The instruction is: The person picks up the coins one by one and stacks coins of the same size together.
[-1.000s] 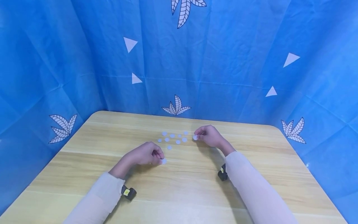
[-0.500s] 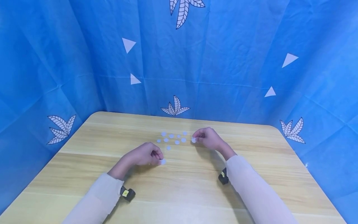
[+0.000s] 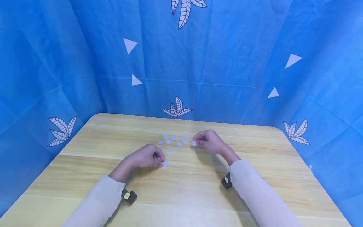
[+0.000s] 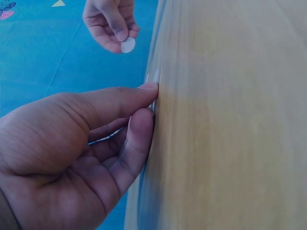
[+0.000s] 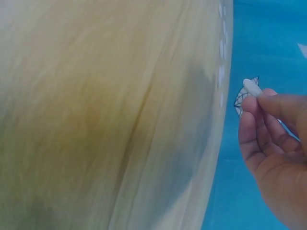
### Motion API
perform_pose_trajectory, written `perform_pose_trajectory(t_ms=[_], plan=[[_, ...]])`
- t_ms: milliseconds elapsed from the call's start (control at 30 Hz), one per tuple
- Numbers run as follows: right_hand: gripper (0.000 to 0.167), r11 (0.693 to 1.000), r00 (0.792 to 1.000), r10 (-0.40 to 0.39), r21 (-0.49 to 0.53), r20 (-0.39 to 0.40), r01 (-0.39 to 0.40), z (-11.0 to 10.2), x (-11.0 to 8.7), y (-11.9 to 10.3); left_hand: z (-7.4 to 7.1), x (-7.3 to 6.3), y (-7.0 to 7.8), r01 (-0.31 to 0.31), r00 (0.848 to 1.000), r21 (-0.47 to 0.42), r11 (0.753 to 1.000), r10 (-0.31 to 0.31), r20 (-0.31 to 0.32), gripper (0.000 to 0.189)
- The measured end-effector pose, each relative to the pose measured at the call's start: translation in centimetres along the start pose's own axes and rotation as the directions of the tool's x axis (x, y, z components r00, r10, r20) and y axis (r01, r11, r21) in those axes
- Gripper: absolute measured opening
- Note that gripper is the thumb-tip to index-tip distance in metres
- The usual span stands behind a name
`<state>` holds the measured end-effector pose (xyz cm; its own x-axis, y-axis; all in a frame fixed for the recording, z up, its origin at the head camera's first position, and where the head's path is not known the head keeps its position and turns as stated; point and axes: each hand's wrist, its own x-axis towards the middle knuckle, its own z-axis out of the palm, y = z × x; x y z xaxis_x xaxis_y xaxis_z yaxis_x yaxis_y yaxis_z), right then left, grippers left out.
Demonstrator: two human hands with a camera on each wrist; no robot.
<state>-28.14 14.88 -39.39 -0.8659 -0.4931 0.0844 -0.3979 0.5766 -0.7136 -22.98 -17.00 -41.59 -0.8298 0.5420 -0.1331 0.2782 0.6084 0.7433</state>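
My left hand (image 3: 146,156) is low at the tabletop, thumb and forefinger pinching a small white disc (image 3: 165,164). In the left wrist view that disc shows nearly edge-on at the fingertips (image 4: 149,87), right by the wood surface. Farther back and to the right, my right hand (image 3: 211,142) pinches another round white disc (image 3: 194,143) by its edge. This disc is tilted in the right wrist view, held raised from the table, with the other fingers curled beneath. Several loose white discs, among them a near one (image 3: 170,150), lie flat between and beyond the hands.
The light wooden table (image 3: 181,195) has rounded far corners. A blue curtain (image 3: 235,63) printed with leaves and triangles stands around its back and sides. Black wrist cameras (image 3: 130,197) are strapped at both pale sleeves (image 3: 255,192).
My right hand with its white disc has come slightly left and nearer to me, toward the loose discs. The left hand keeps its place, still pinching its disc.
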Motion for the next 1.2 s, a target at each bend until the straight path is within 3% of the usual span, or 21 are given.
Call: perform_pose_trajectory(t_ms=[400,1200], plan=[[0.018,0.999,0.998,-0.049,-0.017,0.028,0.050,0.5,-0.3,-1.8,0.1,-0.1,-0.2,0.019,1.000,-0.007,1.000,-0.019,0.000,0.014],[0.016,0.990,0.988,-0.134,-0.027,0.076,0.137,2.7,-0.6,-4.1,0.1,0.3,-0.4,0.001,1.000,-0.019,1.000,-0.001,0.006,0.014]])
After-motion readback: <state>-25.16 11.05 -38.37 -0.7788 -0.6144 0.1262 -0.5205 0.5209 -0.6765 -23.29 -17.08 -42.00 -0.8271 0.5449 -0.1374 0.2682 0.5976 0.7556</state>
